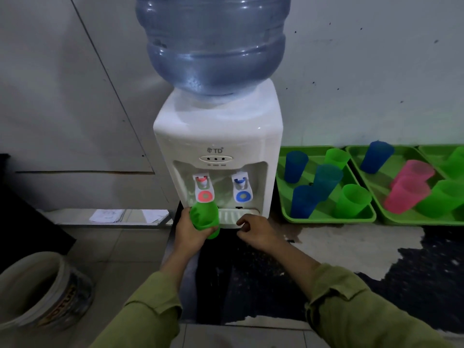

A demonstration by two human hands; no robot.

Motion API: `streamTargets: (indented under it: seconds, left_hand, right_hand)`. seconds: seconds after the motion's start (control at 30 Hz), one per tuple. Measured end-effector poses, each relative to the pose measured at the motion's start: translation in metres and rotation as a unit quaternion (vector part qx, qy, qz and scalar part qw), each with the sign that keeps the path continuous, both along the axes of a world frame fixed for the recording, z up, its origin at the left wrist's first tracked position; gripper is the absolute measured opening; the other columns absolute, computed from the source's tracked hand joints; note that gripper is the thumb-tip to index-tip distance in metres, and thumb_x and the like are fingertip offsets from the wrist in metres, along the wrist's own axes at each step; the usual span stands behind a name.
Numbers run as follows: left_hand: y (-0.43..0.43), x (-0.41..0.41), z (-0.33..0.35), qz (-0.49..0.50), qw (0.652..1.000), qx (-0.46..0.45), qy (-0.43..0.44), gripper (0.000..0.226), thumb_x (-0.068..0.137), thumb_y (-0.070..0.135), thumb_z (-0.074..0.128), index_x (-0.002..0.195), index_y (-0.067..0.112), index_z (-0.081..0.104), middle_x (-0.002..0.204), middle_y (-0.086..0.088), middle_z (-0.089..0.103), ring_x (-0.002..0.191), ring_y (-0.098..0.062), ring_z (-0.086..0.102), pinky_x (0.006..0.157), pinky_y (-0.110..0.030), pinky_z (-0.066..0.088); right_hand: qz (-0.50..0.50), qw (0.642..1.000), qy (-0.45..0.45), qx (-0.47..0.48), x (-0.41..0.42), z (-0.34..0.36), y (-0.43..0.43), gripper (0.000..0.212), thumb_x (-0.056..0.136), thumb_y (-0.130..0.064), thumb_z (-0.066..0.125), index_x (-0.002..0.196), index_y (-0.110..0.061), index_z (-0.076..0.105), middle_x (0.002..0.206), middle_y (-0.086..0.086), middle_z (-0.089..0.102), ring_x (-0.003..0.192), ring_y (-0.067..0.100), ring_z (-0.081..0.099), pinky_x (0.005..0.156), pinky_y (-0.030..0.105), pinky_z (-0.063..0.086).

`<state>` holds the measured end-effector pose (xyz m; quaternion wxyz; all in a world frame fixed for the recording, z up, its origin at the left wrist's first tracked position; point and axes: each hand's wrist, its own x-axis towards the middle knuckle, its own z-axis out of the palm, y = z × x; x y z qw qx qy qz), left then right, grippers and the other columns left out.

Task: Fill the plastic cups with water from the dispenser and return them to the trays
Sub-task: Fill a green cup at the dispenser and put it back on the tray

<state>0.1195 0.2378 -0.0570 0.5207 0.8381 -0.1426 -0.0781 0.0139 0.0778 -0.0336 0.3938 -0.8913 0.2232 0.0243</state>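
1. Two olive-green sleeves (351, 310) reach in from the bottom edge. At the lower left a pale bucket (42, 290) stands on the tiled floor; the lettering on its band is too blurred to read.
2. The left hand (189, 232) wraps its fingers round a green cup (204, 219), holding it at the front left of the dispenser.
3. The right hand (256, 231) holds nothing, fingers loosely curled, just at the front edge of the white drip tray (236, 216).
4. The cup's upper edge sits right under the red lever (204, 190); the blue lever (242, 192) beside it is untouched.
5. The white dispenser (218, 131) bears the logo "TD" (215, 150) above three small indicator lights.
6. Left of the dispenser, loose papers (108, 216) lie on a low ledge.
7. To the right, green trays lie side by side: the near tray (326, 219) holds blue and green cups (305, 200), the next tray (406, 222) holds pink cups (406, 197) along with blue and green ones.
8. A blue water bottle (213, 46) stands inverted on top of the dispenser, against a grey wall.
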Motion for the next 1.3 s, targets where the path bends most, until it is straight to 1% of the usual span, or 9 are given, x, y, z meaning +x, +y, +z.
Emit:
streamTargets:
  seconds: [0.2,0.37,0.53,0.67,0.8,0.93,1.1,1.2,1.3]
  left_hand:
    - [0.005,-0.025,-0.004,-0.010,0.999,0.024,0.022,0.069,0.059,0.009,0.087,0.117,0.006,0.048,0.110,-0.010,0.060,0.096,-0.020,0.055,0.080,-0.025,0.042]
    - [0.000,-0.034,0.001,-0.077,0.997,0.016,0.022,0.065,0.056,0.016,0.089,0.107,0.022,0.048,0.101,0.004,0.059,0.093,-0.011,0.056,0.066,-0.004,0.039]
    - [-0.017,-0.050,0.027,-0.140,0.990,-0.021,-0.005,0.066,0.051,0.032,0.090,0.103,0.036,0.051,0.098,0.014,0.063,0.090,0.003,0.059,0.070,-0.003,0.044]
    - [-0.042,-0.064,0.047,-0.178,0.982,-0.059,-0.032,0.065,0.051,0.041,0.088,0.104,0.041,0.051,0.100,0.013,0.066,0.092,0.002,0.062,0.073,-0.010,0.049]
    - [-0.076,-0.076,0.065,-0.212,0.972,-0.075,-0.062,0.064,0.051,0.047,0.086,0.104,0.046,0.049,0.099,0.017,0.064,0.092,0.009,0.059,0.072,-0.003,0.044]
    - [-0.113,-0.088,0.080,-0.246,0.964,-0.084,-0.058,0.075,0.048,0.058,0.082,0.111,0.041,0.046,0.103,0.021,0.060,0.094,0.010,0.056,0.071,0.000,0.042]
    - [-0.166,-0.101,0.095,-0.293,0.947,-0.112,-0.070,0.068,0.057,0.043,0.085,0.114,0.033,0.049,0.106,0.016,0.063,0.097,0.005,0.059,0.079,-0.010,0.046]
    - [-0.208,-0.105,0.105,-0.326,0.937,-0.109,-0.062,0.069,0.059,0.041,0.084,0.116,0.032,0.048,0.106,0.017,0.061,0.097,0.007,0.058,0.080,-0.009,0.046]
    - [-0.254,-0.107,0.110,-0.346,0.931,-0.110,-0.051,0.067,0.060,0.046,0.082,0.116,0.036,0.046,0.108,0.019,0.060,0.098,0.014,0.056,0.080,-0.004,0.042]
  right_hand:
    - [0.027,1.000,-0.003,0.004,-0.015,-0.006,-0.007,0.045,0.076,-0.020,0.070,0.118,-0.014,0.056,0.107,0.006,0.067,0.099,0.020,0.061,0.086,0.027,0.048]
    - [0.060,0.998,0.002,0.014,-0.030,-0.009,-0.014,0.076,0.070,-0.024,0.078,0.136,-0.015,0.040,0.126,0.009,0.056,0.112,0.021,0.055,0.094,0.032,0.047]
    - [0.052,0.995,-0.066,0.060,-0.048,0.001,-0.017,0.090,0.066,-0.019,0.083,0.140,-0.014,0.031,0.135,0.011,0.048,0.118,0.021,0.052,0.099,0.036,0.046]
    - [0.023,0.986,-0.126,0.109,-0.060,0.019,-0.024,0.084,0.066,-0.008,0.082,0.135,-0.013,0.035,0.120,0.005,0.056,0.093,-0.001,0.057,0.073,0.005,0.046]
    - [-0.038,0.975,-0.184,0.119,-0.077,0.032,-0.041,0.076,0.066,-0.010,0.083,0.130,-0.013,0.041,0.114,0.003,0.062,0.100,0.012,0.062,0.079,0.018,0.050]
    - [-0.068,0.968,-0.237,0.053,-0.093,0.049,-0.070,0.072,0.068,-0.018,0.082,0.128,-0.014,0.044,0.112,-0.004,0.058,0.101,0.008,0.056,0.080,0.007,0.043]
    - [-0.111,0.955,-0.274,0.028,-0.110,0.065,-0.116,0.065,0.068,-0.016,0.082,0.123,-0.013,0.048,0.106,-0.008,0.057,0.094,0.001,0.055,0.073,-0.002,0.039]
    - [-0.130,0.948,-0.289,0.027,-0.118,0.074,-0.153,0.065,0.066,-0.019,0.083,0.121,-0.014,0.049,0.106,-0.007,0.061,0.091,-0.005,0.057,0.075,0.002,0.043]
    - [-0.142,0.943,-0.299,0.029,-0.123,0.082,-0.199,0.061,0.067,-0.017,0.083,0.118,-0.015,0.049,0.105,-0.006,0.061,0.095,0.007,0.060,0.080,0.013,0.048]
